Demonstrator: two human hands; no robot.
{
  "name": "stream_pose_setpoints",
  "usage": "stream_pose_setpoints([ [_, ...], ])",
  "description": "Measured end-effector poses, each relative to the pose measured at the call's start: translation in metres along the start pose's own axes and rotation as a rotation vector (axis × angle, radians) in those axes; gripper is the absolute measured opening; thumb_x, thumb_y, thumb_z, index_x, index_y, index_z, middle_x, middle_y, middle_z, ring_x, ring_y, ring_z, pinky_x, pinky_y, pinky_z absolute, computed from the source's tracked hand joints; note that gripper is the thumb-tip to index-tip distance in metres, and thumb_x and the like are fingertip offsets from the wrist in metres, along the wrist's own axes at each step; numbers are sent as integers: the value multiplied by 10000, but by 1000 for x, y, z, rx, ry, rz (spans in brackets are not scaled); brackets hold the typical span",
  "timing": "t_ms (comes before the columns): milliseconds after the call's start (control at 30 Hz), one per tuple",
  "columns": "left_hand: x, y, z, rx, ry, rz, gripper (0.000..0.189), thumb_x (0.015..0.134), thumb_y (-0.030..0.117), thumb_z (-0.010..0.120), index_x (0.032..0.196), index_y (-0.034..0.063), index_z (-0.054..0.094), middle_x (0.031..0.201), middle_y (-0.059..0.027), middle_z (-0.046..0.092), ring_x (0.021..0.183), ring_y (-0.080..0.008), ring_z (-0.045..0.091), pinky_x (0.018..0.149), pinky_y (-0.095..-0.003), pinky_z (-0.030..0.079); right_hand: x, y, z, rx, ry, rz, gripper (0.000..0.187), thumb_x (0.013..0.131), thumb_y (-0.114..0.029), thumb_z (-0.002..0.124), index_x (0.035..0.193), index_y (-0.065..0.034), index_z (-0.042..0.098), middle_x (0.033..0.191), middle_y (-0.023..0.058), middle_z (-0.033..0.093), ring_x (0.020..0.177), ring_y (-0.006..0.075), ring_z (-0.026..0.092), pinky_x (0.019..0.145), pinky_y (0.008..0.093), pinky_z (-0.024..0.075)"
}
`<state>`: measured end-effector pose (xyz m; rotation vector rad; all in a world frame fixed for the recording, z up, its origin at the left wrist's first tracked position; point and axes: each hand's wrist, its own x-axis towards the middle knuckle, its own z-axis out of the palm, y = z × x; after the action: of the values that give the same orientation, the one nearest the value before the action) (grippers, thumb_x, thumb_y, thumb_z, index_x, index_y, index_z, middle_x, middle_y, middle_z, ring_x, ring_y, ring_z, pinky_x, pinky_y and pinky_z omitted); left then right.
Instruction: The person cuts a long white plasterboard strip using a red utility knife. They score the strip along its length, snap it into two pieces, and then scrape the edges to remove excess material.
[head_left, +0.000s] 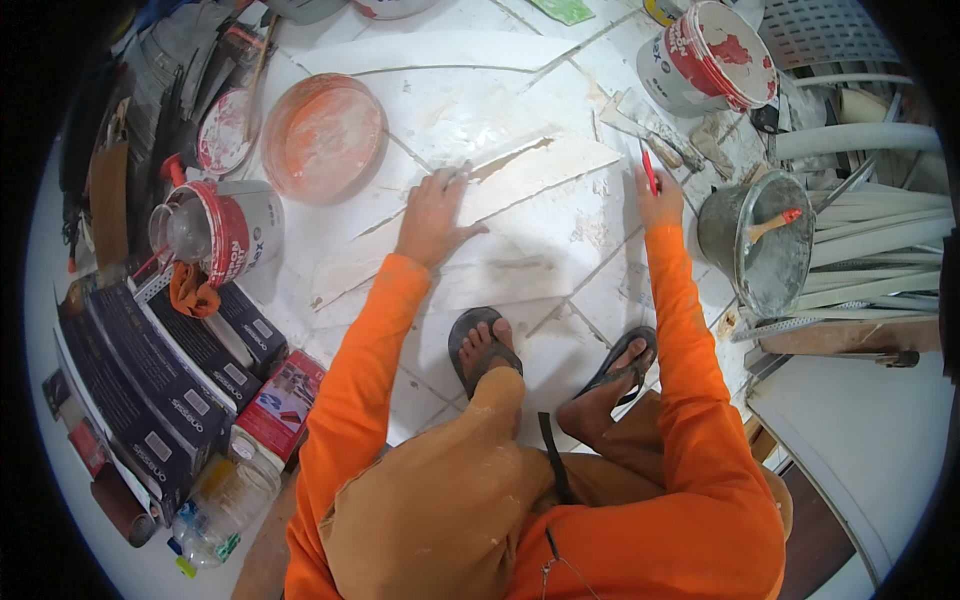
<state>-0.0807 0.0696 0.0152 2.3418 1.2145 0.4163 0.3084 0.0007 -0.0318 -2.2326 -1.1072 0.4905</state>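
My left hand (433, 217) rests palm down on a white board strip (544, 176) with rough, torn edges. Its thumb is spread away from the fingers. Another pale board strip (495, 279) lies closer to my feet, partly in shadow. To the right, just past the strip's end, my right hand (661, 201) is closed around a slim red tool (649, 171), low over the tiles; its tip is too small to make out. Beyond that hand, putty knives (652, 127) caked with plaster lie on the floor.
A dusty orange basin (324, 139) and a tipped white-and-red bucket (251, 229) stand left. At right are a grey bucket (716, 232) with a paintbrush (772, 225), a plaster-smeared bucket (675, 67) and stacked white profiles (877, 232). Dark boxes (161, 390) and plastic bottles (232, 487) sit lower left.
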Motion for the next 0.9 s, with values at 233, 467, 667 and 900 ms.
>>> stream_pose_setpoints([
  [233,9,-7,16,37,169,36,847,652,415,895,1386,86,626,1369,-106,574,1258,-336,491,1046,-473,408,-75,-10,-14,-345,157,-132,358,940,-416,728,1143,-121,731,1040,140,636,907,347,653,789,450,544],
  [467,24,-6,20,70,146,42,595,733,431,842,1275,212,733,1394,-87,575,1244,-336,483,1069,-488,384,-64,7,-12,-462,191,-299,386,830,-268,795,1192,-143,748,1046,150,644,1012,370,607,887,488,489],
  [667,37,-3,23,47,148,4,533,790,406,816,1298,263,738,1436,-121,553,1282,-381,459,1114,-528,354,-77,-54,19,-123,28,-706,376,773,-141,793,1131,-68,703,1054,137,674,1014,360,606,893,496,468],
  [900,33,-1,34,147,189,-23,473,956,339,675,1421,257,639,1566,-167,455,1448,-434,362,1221,-589,259,-195,-140,78,65,-737,-966,535,739,-191,846,1253,-160,699,1344,155,572,1266,369,514,1041,514,410],
])
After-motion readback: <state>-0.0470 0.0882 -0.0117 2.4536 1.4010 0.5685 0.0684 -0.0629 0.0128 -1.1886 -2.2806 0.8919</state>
